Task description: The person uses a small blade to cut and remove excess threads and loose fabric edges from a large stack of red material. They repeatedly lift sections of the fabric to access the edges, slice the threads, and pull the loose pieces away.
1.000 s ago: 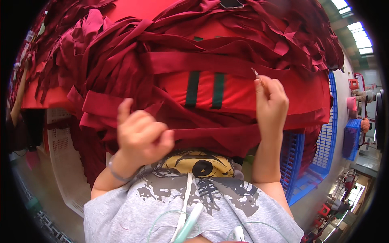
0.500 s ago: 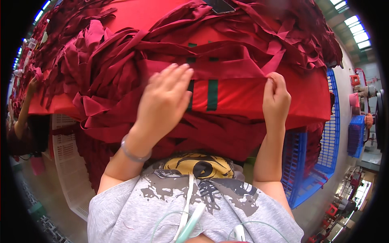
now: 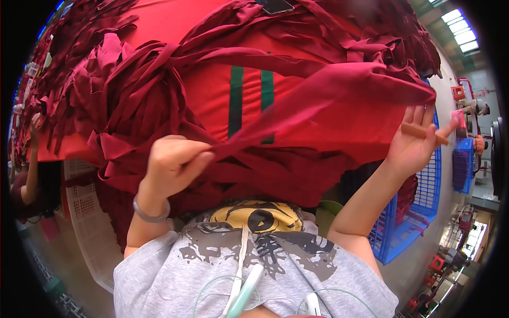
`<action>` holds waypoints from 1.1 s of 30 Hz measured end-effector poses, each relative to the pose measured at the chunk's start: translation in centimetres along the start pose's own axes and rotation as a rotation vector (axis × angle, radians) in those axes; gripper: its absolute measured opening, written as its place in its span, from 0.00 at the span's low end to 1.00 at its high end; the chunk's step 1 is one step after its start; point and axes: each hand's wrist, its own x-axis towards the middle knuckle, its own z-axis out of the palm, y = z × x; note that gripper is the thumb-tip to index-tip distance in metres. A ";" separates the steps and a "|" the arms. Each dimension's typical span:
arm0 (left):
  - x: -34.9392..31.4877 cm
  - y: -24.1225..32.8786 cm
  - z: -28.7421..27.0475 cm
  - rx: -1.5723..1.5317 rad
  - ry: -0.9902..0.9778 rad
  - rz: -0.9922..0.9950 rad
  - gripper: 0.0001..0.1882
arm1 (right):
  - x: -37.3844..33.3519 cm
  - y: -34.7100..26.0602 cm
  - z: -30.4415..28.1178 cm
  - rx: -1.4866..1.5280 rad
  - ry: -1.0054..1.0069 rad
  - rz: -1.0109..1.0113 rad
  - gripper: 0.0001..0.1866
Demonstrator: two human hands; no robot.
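Observation:
My left hand (image 3: 175,161) is closed in a pinch on the end of a dark red fabric strip (image 3: 297,114), just above the near edge of the table. The strip slants up to the right, widening toward my right hand (image 3: 413,146). That hand is palm up beyond the table's right edge, several fingers stretched, their tips at or just under the strip's far end. Whether they touch it, I cannot tell. Across its palm lies a short brown stick (image 3: 413,130), held under a bent finger. A large tangle of dark red strips (image 3: 127,100) lies to the left.
Red cloth with two dark green bands (image 3: 236,100) covers the table. A phone (image 3: 275,5) rests at the far edge. Below the table stand a white basket (image 3: 87,212) at left and a blue crate (image 3: 395,233) at right. Another person's arm (image 3: 33,159) shows far left.
My left hand has dropped down and left and now pinches the strip. My right hand has let go of its pinch, moved right and turned palm up. The strip has lifted off the green bands.

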 end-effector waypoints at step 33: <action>-0.2 2.7 -7.3 -0.166 0.064 -0.471 0.06 | 10.1 -8.6 -19.8 -0.103 0.435 0.425 0.15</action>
